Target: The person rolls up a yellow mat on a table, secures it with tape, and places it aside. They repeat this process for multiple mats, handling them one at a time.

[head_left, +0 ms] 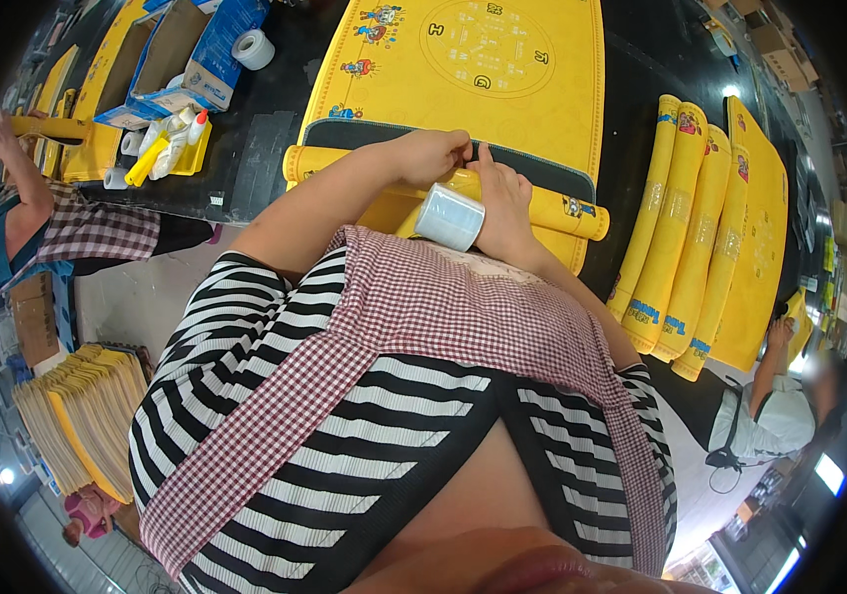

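A rolled yellow mat point(567, 211) lies crosswise in front of me, with a flat yellow printed mat point(384, 84) beyond it. Between the two shows the dark, curled-up edge point(572, 179) of a mat. My left hand point(430, 155) is over the roll's middle, its fingers pinched together; what they hold is hidden. Close beside it, my right hand point(505, 203) is against a wide roll of clear tape point(450, 218), which it appears to grip on the thumb side. Its fingertips reach over the rolled mat. The tape's free end cannot be made out.
Several rolled yellow mats point(676, 213) lie at the right beside flat ones point(755, 228). Blue cartons point(200, 59), a tape roll point(253, 49) and a yellow tray of bottles point(203, 158) stand at left. Co-workers point(22, 218) point(775, 416) are on both sides.
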`<state>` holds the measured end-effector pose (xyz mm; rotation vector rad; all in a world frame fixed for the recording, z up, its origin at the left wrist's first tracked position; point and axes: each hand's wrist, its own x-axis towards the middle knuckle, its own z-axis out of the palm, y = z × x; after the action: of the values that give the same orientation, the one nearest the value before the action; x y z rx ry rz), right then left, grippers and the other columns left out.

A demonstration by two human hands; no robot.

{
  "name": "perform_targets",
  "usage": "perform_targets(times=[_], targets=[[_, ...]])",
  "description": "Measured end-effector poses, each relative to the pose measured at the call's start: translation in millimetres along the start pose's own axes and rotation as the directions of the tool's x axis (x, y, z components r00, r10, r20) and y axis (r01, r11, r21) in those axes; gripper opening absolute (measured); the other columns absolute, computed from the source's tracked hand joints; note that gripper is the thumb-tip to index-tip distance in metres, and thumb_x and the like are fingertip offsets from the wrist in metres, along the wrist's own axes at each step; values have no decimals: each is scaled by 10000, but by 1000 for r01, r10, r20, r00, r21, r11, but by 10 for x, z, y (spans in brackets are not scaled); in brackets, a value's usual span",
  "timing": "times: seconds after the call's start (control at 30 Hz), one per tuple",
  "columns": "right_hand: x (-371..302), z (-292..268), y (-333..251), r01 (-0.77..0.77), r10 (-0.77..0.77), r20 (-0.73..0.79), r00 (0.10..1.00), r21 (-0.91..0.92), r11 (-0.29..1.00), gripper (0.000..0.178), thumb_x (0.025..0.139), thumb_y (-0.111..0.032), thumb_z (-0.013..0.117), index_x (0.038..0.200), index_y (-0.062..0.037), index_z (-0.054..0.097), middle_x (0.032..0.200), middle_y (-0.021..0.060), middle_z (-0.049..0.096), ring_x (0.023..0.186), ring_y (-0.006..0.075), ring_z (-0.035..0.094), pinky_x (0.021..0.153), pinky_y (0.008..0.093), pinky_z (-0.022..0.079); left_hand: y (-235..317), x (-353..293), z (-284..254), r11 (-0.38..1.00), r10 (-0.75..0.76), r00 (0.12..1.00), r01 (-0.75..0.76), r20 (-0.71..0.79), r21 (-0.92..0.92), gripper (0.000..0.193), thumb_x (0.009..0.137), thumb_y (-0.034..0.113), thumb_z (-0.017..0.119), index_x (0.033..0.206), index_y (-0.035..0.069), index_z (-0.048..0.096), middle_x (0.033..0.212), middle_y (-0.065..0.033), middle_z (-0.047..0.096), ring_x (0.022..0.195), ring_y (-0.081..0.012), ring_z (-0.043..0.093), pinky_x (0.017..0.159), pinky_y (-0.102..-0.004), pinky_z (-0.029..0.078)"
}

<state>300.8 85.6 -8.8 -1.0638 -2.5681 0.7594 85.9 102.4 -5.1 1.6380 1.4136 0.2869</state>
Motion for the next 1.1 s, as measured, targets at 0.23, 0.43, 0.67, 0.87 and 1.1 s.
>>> perform_targets(times=[0.23, 0.43, 0.67, 0.87, 1.1], targets=[[190, -10, 66, 2, -8, -45, 999, -125, 992, 945, 837, -388, 742, 1588, -7, 314, 1449, 167, 544, 1340, 320, 478, 1086, 463, 326, 10, 35, 7, 981, -64, 976, 100, -207, 165, 252, 971, 154, 583, 1181, 20, 623, 1099, -233, 717, 1041, -407, 678, 902, -449, 533], [270, -48, 109, -24, 24, -4, 1000, -106, 994, 825, 859, -369, 718, 1563, -70, 408, 1451, 157, 559, 1311, 323, 512, 1048, 461, 369, 30, 149, -24, 941, -230, 937, 283, -263, 185, 302, 929, 245, 674, 1162, 58, 632, 1057, -182, 740, 1025, -393, 695, 865, -477, 549], [160, -109, 15, 54, -55, -30, 998, -58, 997, 711, 796, -360, 750, 1398, -34, 555, 1264, 156, 623, 1217, 324, 546, 1040, 462, 358, 111, 38, -74, 978, -98, 972, 134, -214, 158, 227, 994, 194, 570, 1166, 57, 626, 1006, -191, 728, 954, -395, 690, 845, -470, 538], [212, -124, -3, 26, -25, 10, 1000, -133, 991, 605, 781, -331, 745, 1283, -20, 616, 1277, 163, 604, 1211, 345, 535, 1021, 460, 359, -13, -268, -90, 975, 83, 973, -34, -216, 222, 204, 1007, 186, 526, 1099, 77, 672, 983, -156, 726, 944, -378, 678, 827, -463, 537], [339, -105, 98, 11, 3, 63, 998, -219, 976, 699, 773, -301, 750, 1377, 3, 577, 1458, 198, 511, 1320, 375, 494, 1084, 493, 387, -235, -334, -41, 918, 329, 883, -216, -335, 331, 182, 955, 183, 600, 1067, 107, 722, 1102, -113, 706, 965, -345, 645, 853, -443, 533]])
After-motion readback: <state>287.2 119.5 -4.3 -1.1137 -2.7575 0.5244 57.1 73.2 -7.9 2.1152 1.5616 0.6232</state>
